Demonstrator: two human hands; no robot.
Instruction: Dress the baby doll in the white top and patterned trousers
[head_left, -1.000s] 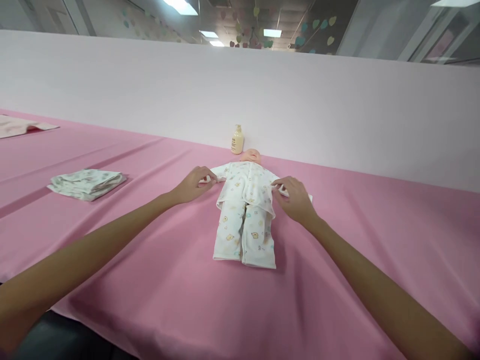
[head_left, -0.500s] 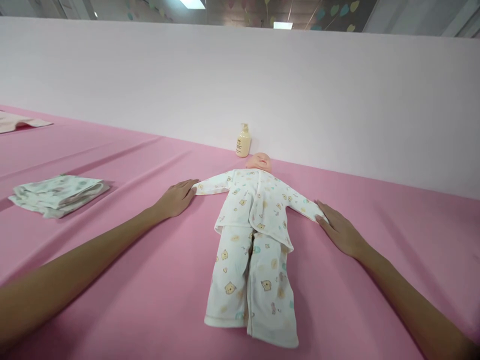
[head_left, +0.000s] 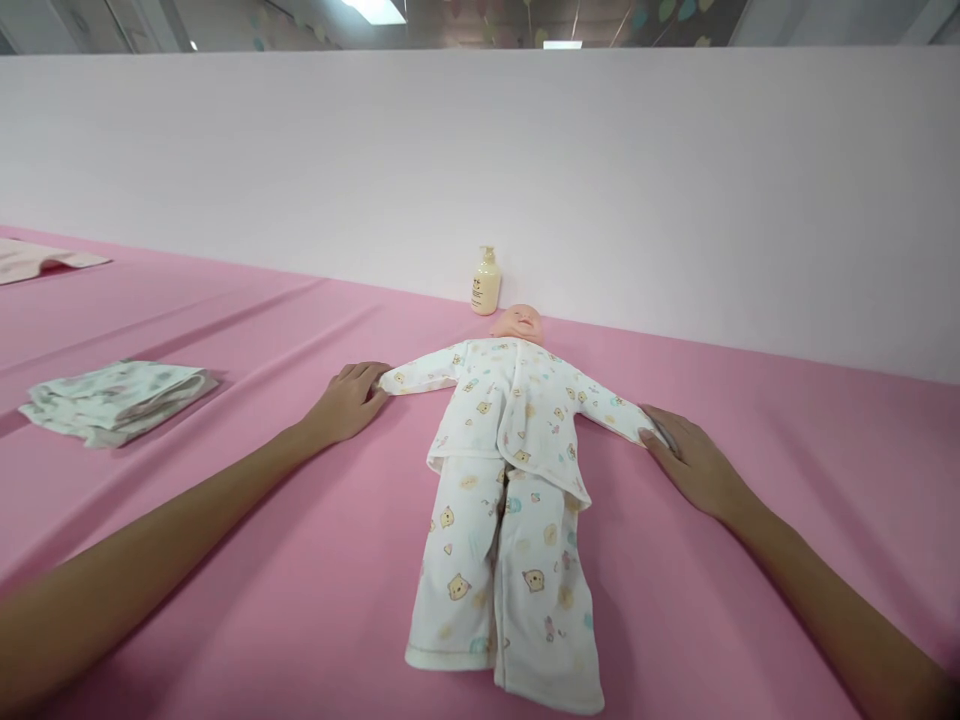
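Observation:
A baby doll (head_left: 520,322) lies on its back, its head toward the wall. It is dressed in a white bear-print baby top (head_left: 487,395) and matching pants (head_left: 469,560), whose legs point toward me. My left hand (head_left: 349,402) is closed on the cuff of the sleeve at the left. At the other side, my right hand (head_left: 694,460) pinches the cuff of the right-hand sleeve between thumb and fingers. Both sleeves are stretched outward from the body. The doll's hands and feet are not visible.
Behind the doll's head a cream pump bottle (head_left: 486,282) stands against the white wall (head_left: 300,160). A folded printed cloth (head_left: 120,400) lies at the left on the pink sheet (head_left: 300,580), which has some creases. Farther back is a pale pink cloth (head_left: 41,262).
Both hands have drawn slightly outward, and the sleeves look straighter. My fingers now pinch the cuffs more closely. The view has shifted slightly.

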